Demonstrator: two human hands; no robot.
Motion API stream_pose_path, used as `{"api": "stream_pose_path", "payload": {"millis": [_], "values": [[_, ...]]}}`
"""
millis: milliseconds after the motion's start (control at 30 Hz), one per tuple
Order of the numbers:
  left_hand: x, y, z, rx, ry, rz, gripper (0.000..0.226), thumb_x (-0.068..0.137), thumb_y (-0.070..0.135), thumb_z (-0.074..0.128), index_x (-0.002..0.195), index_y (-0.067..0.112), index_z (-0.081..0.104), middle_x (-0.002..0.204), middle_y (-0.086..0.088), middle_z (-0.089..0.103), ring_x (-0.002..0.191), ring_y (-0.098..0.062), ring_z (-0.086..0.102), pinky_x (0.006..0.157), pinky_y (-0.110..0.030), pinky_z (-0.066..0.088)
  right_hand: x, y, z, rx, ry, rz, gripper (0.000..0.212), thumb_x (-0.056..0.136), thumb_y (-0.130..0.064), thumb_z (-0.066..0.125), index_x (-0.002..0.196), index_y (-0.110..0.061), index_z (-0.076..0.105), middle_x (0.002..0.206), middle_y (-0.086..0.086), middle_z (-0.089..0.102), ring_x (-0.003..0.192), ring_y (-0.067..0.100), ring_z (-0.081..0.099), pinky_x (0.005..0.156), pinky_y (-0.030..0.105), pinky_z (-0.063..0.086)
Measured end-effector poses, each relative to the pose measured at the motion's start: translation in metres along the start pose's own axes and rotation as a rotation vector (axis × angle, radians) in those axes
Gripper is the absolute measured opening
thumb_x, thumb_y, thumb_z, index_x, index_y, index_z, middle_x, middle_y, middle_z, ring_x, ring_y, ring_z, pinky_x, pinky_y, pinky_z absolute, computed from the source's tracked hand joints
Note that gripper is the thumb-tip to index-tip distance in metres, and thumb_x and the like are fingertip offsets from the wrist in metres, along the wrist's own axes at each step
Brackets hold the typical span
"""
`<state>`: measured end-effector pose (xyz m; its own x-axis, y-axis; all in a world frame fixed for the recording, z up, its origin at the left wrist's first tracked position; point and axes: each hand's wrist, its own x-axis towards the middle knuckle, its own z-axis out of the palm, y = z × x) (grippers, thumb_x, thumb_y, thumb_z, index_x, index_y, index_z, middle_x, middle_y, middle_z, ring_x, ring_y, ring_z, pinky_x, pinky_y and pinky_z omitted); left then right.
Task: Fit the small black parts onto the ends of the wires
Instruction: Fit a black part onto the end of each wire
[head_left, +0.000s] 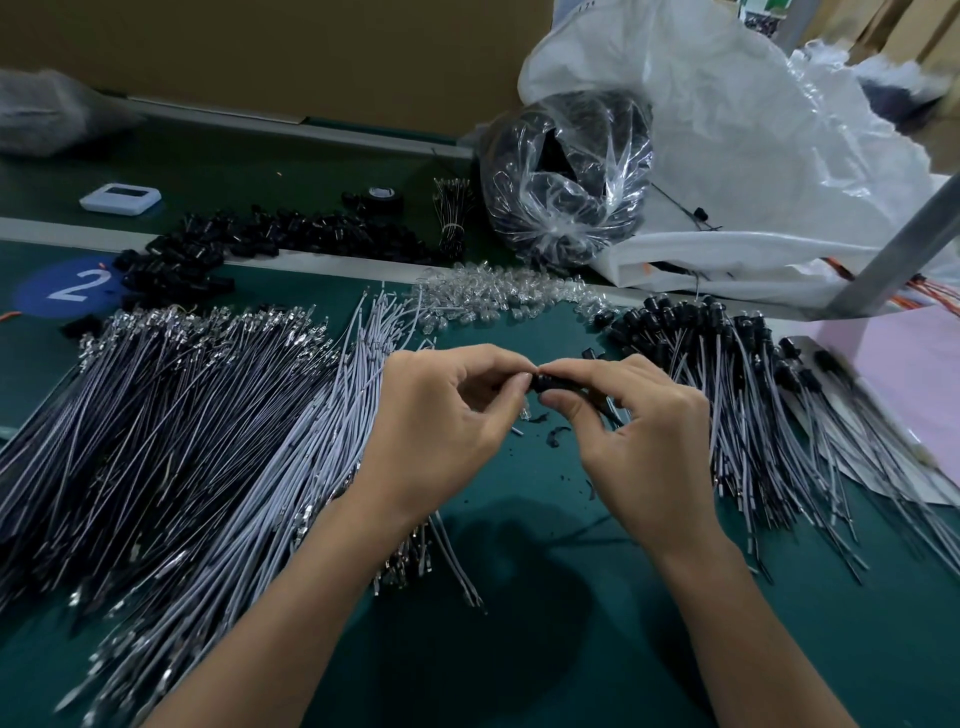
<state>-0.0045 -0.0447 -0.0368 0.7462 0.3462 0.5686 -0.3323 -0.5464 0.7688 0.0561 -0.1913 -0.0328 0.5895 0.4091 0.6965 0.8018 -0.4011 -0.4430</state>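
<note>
Green matting covers the bench (519, 649), and the only writing that can be read is a white "2" printed on a blue disc (67, 285) at the far left. Both hands are raised just above the mat at the middle of the view, wrists bent inward so that the fingertips meet. A small black part (545, 383) is pinched between the thumb and forefinger of the right hand (639, 431), with a dark wire trailing back under its palm. The left hand (441, 415) is closed with thumb and forefinger tips pressed against the end of that part; what is held between them is too small to tell. A broad fan of grey wires with metal terminals (182, 415) is spread to the left, partly under the left wrist. Wires already capped in black (737, 374) are heaped to the right. Loose black parts (249, 239) lie along the far strip, clear bulbs (498, 293) are scattered beside them, and a clear bag of black pieces (566, 176) stands behind.
</note>
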Motion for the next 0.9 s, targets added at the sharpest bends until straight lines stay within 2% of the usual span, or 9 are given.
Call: {"api": "stream_pose_path", "payload": {"millis": [100,233,367,533,800,900], "values": [[-0.001,0.000,0.000,0.062,0.015,0.024,0.012,0.080,0.007,0.071,0.084,0.015,0.078,0.070,0.008,0.073,0.062,0.000,0.067,0.062,-0.023,0.057,-0.001,0.000,0.001,-0.010,-0.005,-0.013,0.015,0.079,-0.011,0.077,0.093,-0.011,0.077,0.082,-0.005,0.074,0.073,0.019,0.063,0.071,0.039,0.054],[0.000,-0.003,-0.003,0.185,-0.014,0.039,0.010,0.082,0.020,0.068,0.083,0.020,0.078,0.071,0.012,0.073,0.065,0.003,0.067,0.061,-0.029,0.057,0.000,0.001,0.001,-0.021,-0.006,-0.017,0.013,0.079,-0.014,0.075,0.091,-0.012,0.077,0.081,-0.005,0.073,0.072,0.020,0.063,0.071,0.041,0.054],[-0.001,-0.002,-0.004,0.257,-0.022,0.075,0.011,0.080,0.022,0.067,0.082,0.021,0.077,0.072,0.012,0.073,0.068,-0.003,0.069,0.061,-0.030,0.055,0.000,0.002,0.002,-0.018,-0.013,-0.027,0.012,0.079,-0.012,0.075,0.091,-0.011,0.077,0.081,-0.003,0.074,0.071,0.023,0.064,0.069,0.043,0.055],[-0.003,0.001,-0.001,0.282,0.047,0.079,0.009,0.077,0.021,0.067,0.077,0.019,0.076,0.071,0.010,0.073,0.066,-0.009,0.068,0.058,-0.031,0.054,-0.001,0.000,0.004,-0.017,-0.007,-0.055,0.013,0.080,-0.014,0.072,0.092,-0.011,0.077,0.081,-0.002,0.074,0.071,0.025,0.064,0.068,0.044,0.054],[-0.006,0.003,0.006,0.255,0.171,0.026,0.004,0.074,0.018,0.071,0.073,0.016,0.075,0.066,0.010,0.071,0.055,0.004,0.052,0.055,-0.016,0.046,-0.005,-0.005,0.006,-0.117,0.051,-0.083,0.013,0.082,-0.017,0.071,0.093,-0.012,0.076,0.079,-0.003,0.073,0.070,0.023,0.063,0.067,0.043,0.052],[-0.007,0.003,0.008,0.224,0.188,0.001,0.005,0.073,0.018,0.072,0.073,0.015,0.075,0.065,0.011,0.071,0.053,0.008,0.053,0.055,-0.016,0.046,-0.006,-0.006,0.007,-0.143,0.073,-0.075,0.013,0.081,-0.017,0.071,0.092,-0.013,0.077,0.078,-0.003,0.073,0.069,0.024,0.064,0.066,0.043,0.051]]}}
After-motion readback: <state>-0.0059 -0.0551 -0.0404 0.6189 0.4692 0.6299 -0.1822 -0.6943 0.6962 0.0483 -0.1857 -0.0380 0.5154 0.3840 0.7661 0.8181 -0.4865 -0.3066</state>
